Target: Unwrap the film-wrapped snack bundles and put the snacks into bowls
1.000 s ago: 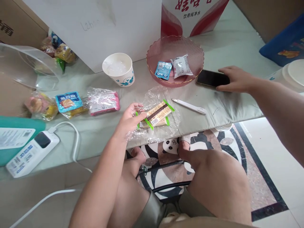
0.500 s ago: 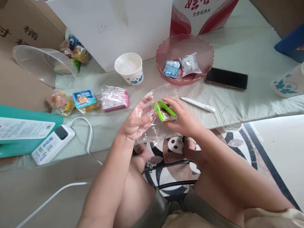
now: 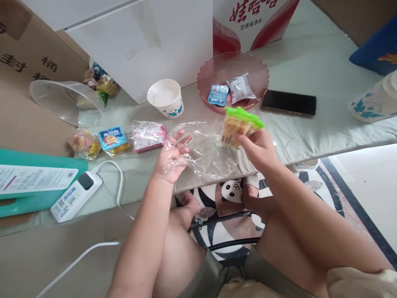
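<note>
My right hand (image 3: pixel 262 151) pinches a small stack of yellowish, see-through packets with bright green top edges (image 3: pixel 237 129), raised in front of the pink bowl. Their contents are too unclear to name. A crumpled clear plastic bag (image 3: pixel 214 153) spreads from my left hand (image 3: pixel 172 161), whose curled fingers hold one side of it. The rest of the bag drapes over the table's front edge, left of and below the packets. Beyond it stands the pink ribbed bowl (image 3: pixel 206 76), with a blue sachet (image 3: pixel 218 95) and a white sachet (image 3: pixel 242 88) inside.
A paper cup (image 3: pixel 169 105) stands before a white box (image 3: pixel 173 45). Left lie a pink wrapped pack (image 3: pixel 149 138), a blue snack packet (image 3: pixel 112 138), a power bank (image 3: pixel 76 196) with cable and a teal bottle (image 3: pixel 37 178). A phone (image 3: pixel 288 102) lies right of the bowl.
My right hand has moved right and away from the left, carrying the green-edged packets clear of the plastic bag. My left hand has shifted slightly left, keeping the bag.
</note>
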Action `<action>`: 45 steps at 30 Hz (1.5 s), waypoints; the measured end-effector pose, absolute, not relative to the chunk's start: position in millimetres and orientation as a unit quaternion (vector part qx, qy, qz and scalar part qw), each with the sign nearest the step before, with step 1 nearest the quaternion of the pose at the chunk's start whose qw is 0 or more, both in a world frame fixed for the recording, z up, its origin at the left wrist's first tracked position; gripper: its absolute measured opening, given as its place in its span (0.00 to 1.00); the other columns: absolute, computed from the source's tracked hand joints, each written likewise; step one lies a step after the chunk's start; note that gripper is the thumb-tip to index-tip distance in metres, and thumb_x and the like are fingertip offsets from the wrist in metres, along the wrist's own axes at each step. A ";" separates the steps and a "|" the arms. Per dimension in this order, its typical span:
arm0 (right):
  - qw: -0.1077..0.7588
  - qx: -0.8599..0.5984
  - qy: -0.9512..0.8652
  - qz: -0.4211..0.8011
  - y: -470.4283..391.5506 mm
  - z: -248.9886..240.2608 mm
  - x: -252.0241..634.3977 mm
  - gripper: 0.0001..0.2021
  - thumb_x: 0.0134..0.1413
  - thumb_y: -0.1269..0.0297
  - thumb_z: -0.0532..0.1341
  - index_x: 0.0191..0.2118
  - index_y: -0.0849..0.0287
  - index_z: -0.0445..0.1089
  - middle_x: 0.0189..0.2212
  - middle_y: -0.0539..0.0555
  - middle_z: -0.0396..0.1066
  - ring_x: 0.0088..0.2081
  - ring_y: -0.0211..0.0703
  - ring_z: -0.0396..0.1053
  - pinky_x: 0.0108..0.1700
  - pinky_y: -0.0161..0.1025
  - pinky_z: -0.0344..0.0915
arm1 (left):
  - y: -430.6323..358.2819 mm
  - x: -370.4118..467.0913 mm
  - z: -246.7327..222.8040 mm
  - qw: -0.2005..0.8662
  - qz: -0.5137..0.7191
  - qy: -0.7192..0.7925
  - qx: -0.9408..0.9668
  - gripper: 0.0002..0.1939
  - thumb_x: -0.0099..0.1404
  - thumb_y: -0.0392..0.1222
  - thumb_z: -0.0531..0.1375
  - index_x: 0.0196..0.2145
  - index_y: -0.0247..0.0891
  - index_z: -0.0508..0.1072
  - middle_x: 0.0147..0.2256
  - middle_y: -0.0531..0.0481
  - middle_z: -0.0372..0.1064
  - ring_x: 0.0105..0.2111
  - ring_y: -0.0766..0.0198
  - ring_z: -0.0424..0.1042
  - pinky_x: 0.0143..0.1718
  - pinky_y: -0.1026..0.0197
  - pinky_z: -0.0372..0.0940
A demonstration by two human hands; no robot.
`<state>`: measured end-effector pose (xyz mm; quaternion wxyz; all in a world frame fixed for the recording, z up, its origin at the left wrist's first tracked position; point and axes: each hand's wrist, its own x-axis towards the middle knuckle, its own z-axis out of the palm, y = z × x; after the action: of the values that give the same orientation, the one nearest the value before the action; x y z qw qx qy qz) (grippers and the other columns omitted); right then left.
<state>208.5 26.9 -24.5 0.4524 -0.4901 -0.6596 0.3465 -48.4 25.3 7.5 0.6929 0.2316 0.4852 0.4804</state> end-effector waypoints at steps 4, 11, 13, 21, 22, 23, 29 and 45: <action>0.498 -0.544 -0.633 0.236 48.9 -6.1 234.3 0.16 0.66 0.52 0.57 0.54 0.53 0.68 0.46 0.58 0.76 0.48 0.55 0.75 0.50 0.58 0.75 | 27.0 -41.7 6.1 0.683 0.491 0.481 0.247 0.32 0.39 0.26 0.57 0.44 0.41 0.76 0.44 0.47 0.78 0.31 0.68 0.72 0.21 0.70 0.58; 0.384 -0.626 -0.678 0.044 135.9 62.5 226.7 0.11 0.60 0.63 0.66 0.36 0.54 0.61 0.43 0.59 0.68 0.49 0.50 0.67 0.54 0.52 0.69 | 23.1 -48.6 9.2 0.760 0.435 0.398 0.273 0.38 0.37 0.24 0.58 0.48 0.43 0.76 0.46 0.48 0.77 0.33 0.66 0.73 0.16 0.73 0.47; 0.360 -0.645 -0.672 0.038 153.5 78.7 215.1 0.13 0.58 0.66 0.67 0.34 0.55 0.59 0.45 0.59 0.67 0.49 0.49 0.67 0.54 0.52 0.68 | 21.2 -52.8 9.5 0.777 0.424 0.365 0.288 0.38 0.38 0.25 0.58 0.50 0.42 0.76 0.46 0.47 0.77 0.34 0.65 0.74 0.16 0.74 0.50; 0.268 -0.625 -0.726 0.104 167.4 67.0 205.0 0.11 0.57 0.60 0.68 0.37 0.60 0.68 0.46 0.58 0.70 0.53 0.50 0.68 0.57 0.50 0.64 | 18.4 -62.3 7.4 0.810 0.396 0.285 0.326 0.38 0.40 0.26 0.59 0.52 0.44 0.76 0.48 0.45 0.77 0.37 0.60 0.76 0.17 0.72 0.56; 0.288 -0.620 -0.722 0.107 151.6 60.2 204.9 0.09 0.58 0.61 0.67 0.39 0.60 0.70 0.44 0.57 0.71 0.52 0.50 0.69 0.57 0.51 0.65 | 18.5 -63.1 8.4 0.815 0.391 0.274 0.329 0.38 0.41 0.26 0.59 0.52 0.45 0.76 0.48 0.45 0.77 0.36 0.60 0.76 0.18 0.71 0.56; 0.319 -0.611 -0.715 0.113 131.6 51.9 205.0 0.08 0.60 0.62 0.65 0.42 0.59 0.71 0.42 0.57 0.72 0.50 0.49 0.70 0.57 0.52 0.66 | 18.6 -63.9 9.5 0.821 0.383 0.262 0.333 0.38 0.40 0.26 0.59 0.51 0.45 0.77 0.47 0.45 0.78 0.36 0.59 0.76 0.18 0.70 0.56; 0.474 -0.542 -0.581 0.379 12.9 -18.7 205.5 0.25 0.54 0.56 0.68 0.57 0.50 0.66 0.53 0.57 0.72 0.57 0.51 0.72 0.60 0.54 0.70 | 13.4 -69.6 3.0 0.835 0.337 0.216 0.378 0.37 0.40 0.33 0.62 0.51 0.46 0.77 0.48 0.42 0.79 0.34 0.54 0.78 0.17 0.66 0.54; 0.518 -0.592 -0.460 0.412 23.0 -25.3 208.4 0.10 0.59 0.54 0.63 0.37 0.54 0.66 0.23 0.45 0.66 0.22 0.33 0.61 0.24 0.33 0.56 | 28.1 -74.5 8.3 0.577 0.455 0.572 0.365 0.16 0.42 0.37 0.71 0.30 0.37 0.73 0.25 0.52 0.73 0.25 0.69 0.71 0.23 0.70 0.60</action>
<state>208.4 23.0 -25.3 0.5184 -0.5916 -0.4602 0.4117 -74.5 28.1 8.3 0.5768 0.3651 0.5717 0.4551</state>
